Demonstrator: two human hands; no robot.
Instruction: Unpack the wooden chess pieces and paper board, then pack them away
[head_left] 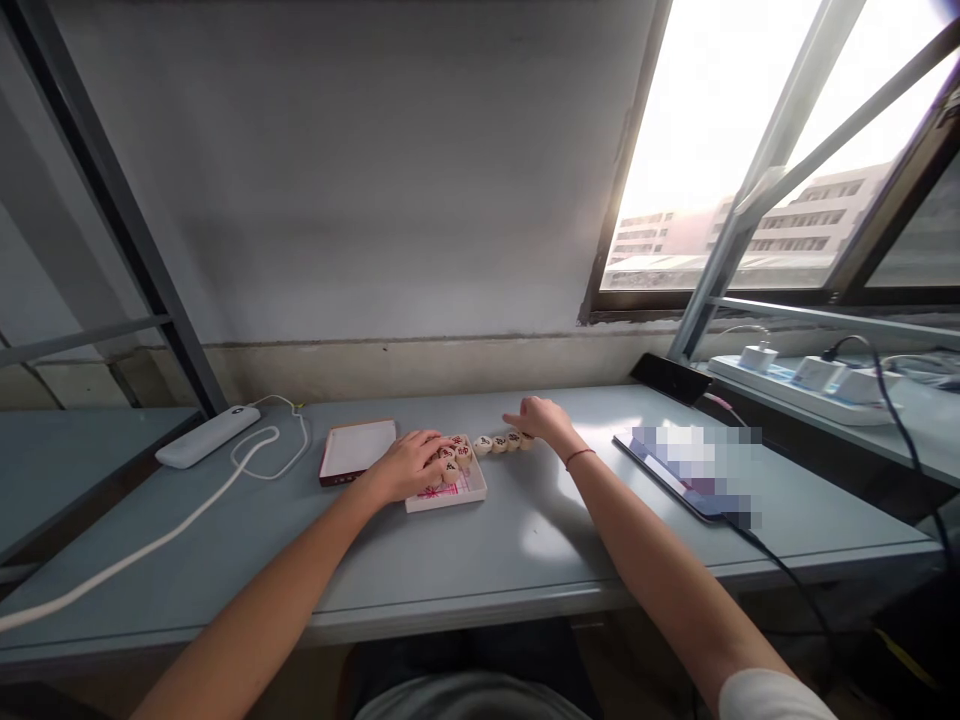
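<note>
Round wooden xiangqi pieces [450,470] with red and black characters are heaped in a shallow white box [445,503]. My left hand [409,464] reaches over the box's left side, its fingers and thumb closed around pieces at the heap. To the right of the box, several xiangqi pieces [499,444] stand side by side in a short row. At the row's right end is my right hand [546,420], index finger pointing left and the other fingers curled down onto a piece there. The hand partly hides that piece.
A box lid [358,450] lies inside up left of the box. Further left are a white power bank [208,437] and a white cable [172,535]. On the right lie a tablet [675,480], a dark phone [670,378] and a power strip [802,388]. A wall stands behind the desk.
</note>
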